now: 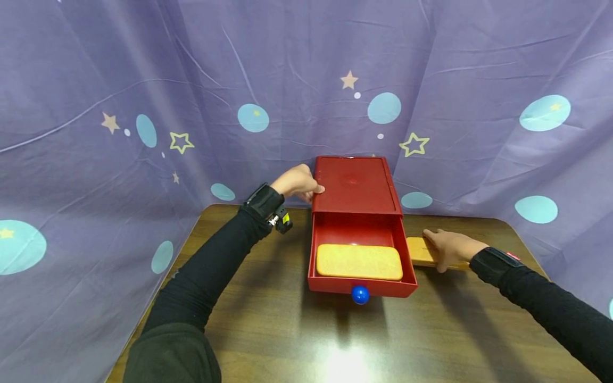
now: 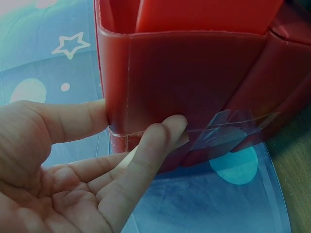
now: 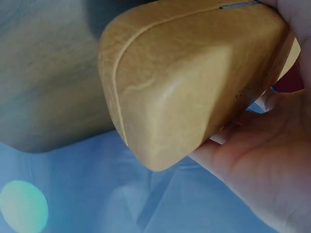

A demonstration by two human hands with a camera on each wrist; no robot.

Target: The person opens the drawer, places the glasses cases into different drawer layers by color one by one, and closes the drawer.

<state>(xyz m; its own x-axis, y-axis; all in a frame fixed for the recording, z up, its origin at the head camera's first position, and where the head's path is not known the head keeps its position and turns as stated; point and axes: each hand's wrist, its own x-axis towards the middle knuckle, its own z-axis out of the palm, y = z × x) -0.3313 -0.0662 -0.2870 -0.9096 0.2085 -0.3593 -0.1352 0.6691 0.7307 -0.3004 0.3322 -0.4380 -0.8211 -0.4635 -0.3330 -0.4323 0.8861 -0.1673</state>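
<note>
Nearest me on the counter (image 1: 287, 330), the red box's (image 1: 356, 183) drawer (image 1: 359, 284) stands pulled out with its blue knob (image 1: 360, 294) toward me and a tan case (image 1: 359, 261) lying flat inside. Just right of the drawer, my right hand (image 1: 447, 249) lies over a second tan case (image 1: 417, 250) on the counter, my fingers (image 3: 272, 160) curled round it. Farther back, my left hand (image 1: 299, 182) steadies the box at its left rear corner, thumb and straight fingers (image 2: 160, 141) pressed against its wall, before the purple curtain (image 1: 143, 96).
</note>
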